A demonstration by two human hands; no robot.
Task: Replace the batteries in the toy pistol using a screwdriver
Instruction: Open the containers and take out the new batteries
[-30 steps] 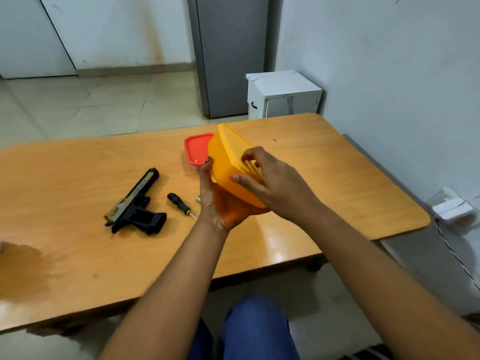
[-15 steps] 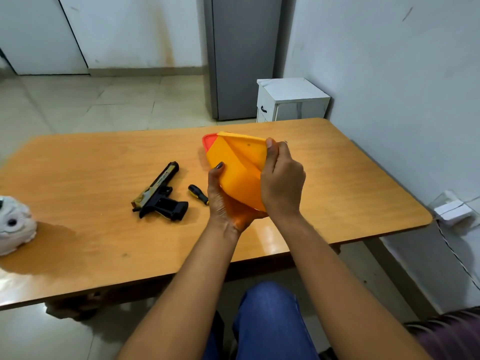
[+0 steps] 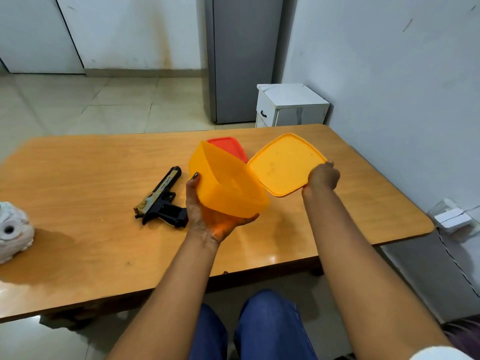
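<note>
My left hand (image 3: 207, 214) cups the bottom of an orange plastic box (image 3: 226, 183), held tilted above the wooden table (image 3: 78, 178). My right hand (image 3: 322, 176) grips the box's orange lid (image 3: 284, 163) by its near right edge, held apart to the right of the box. The black and gold toy pistol (image 3: 161, 201) lies on the table just left of my left hand. The screwdriver is hidden behind my left hand and the box. What is inside the box cannot be seen.
A red lidded container (image 3: 230, 146) sits on the table behind the orange box. A white paper roll (image 3: 13, 229) rests at the table's left edge. A white cabinet (image 3: 291, 105) and grey fridge (image 3: 241, 58) stand beyond the table; a wall runs along the right.
My right hand has pulled the lid off the orange box and swung it out to the right. My left hand still holds the box.
</note>
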